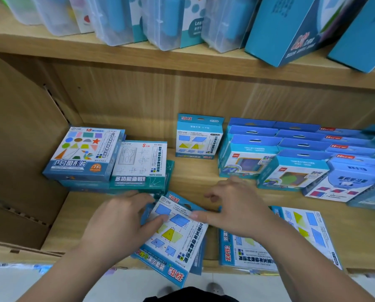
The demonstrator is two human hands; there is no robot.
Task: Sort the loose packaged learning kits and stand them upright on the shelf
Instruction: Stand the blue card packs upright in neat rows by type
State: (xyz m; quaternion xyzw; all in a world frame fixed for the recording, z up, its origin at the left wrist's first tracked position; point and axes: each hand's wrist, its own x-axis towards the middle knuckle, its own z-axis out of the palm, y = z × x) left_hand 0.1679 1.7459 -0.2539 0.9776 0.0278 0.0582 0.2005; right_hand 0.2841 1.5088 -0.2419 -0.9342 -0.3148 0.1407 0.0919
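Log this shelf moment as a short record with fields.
handled item: shapes kit, not upright, overhanging the front edge of the shelf
left hand: grips its upper left edge
right hand: thumb on its face, grip unclear
already standing: matching standing kit at the back
waiting: flat kit to the right
neighbours: upright blue boxes in rows, right

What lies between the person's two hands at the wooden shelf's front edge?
Head view: a flat blue-and-white packaged kit printed with coloured shapes, touched by left hand and right hand.
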